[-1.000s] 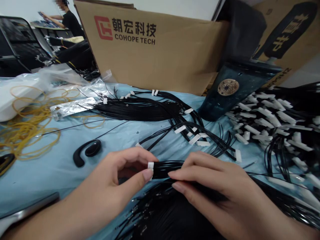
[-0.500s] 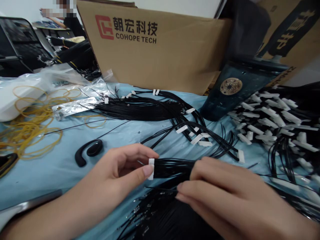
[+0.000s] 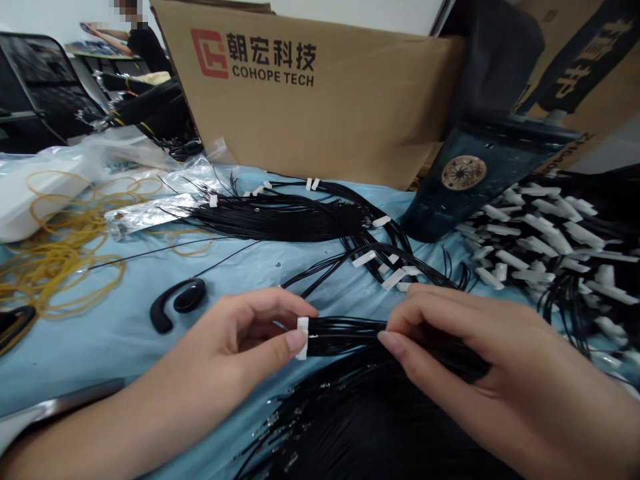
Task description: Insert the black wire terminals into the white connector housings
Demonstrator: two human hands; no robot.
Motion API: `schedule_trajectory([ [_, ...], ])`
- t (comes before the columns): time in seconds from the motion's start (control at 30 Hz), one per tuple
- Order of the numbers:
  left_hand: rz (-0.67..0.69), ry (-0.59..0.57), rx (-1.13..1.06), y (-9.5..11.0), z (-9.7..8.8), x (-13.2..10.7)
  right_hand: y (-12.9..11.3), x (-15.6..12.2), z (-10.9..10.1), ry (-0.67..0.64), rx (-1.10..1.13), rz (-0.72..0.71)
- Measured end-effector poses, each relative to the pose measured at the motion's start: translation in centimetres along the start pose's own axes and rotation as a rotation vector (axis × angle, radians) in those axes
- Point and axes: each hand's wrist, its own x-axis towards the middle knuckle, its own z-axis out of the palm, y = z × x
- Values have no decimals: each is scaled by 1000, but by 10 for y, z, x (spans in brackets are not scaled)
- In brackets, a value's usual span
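Observation:
My left hand [image 3: 250, 340] pinches a white connector [image 3: 303, 339] between thumb and forefinger. Several black wires [image 3: 345, 325] run out of the connector to the right, side by side. My right hand [image 3: 460, 353] is closed in a pinch on a single black wire [image 3: 345, 337], whose shiny metal tip points at the connector's right face, close to it; whether it touches I cannot tell. Below both hands lies a thick bundle of loose black wires [image 3: 370, 420] with crimped metal ends fanned to the left.
Behind my hands lie wired harnesses [image 3: 280, 220] with white connectors. Yellow rubber bands [image 3: 65, 267] and a black earphone [image 3: 193, 297] are at left. A dark blue tumbler [image 3: 450, 193], a heap of white connectors [image 3: 545, 233] and a cardboard box [image 3: 325, 120] stand beyond. A person [image 3: 145, 47] is far left.
My right hand has risen from the loose bundle, bringing one wire's tip up to the connector. My left hand and the connector have stayed in place.

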Motion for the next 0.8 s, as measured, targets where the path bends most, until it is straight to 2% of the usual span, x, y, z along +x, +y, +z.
schedule_trajectory([
  [0.2, 21, 7, -27, -5, -2, 2, -1, 5, 3, 57, 32, 27],
  [0.37, 11, -13, 5, -1, -2, 1, -1, 5, 5, 42, 78, 43],
  [0.57, 22, 15, 53, -3, -2, 0, -1, 4, 5, -2, 142, 93],
  [0.7, 30, 20, 51, -1, -1, 0, 0, 4, 7, -14, 184, 73],
  [0.8, 73, 14, 29, -3, -1, -1, 1, 3, 16, -4, 194, 39],
])
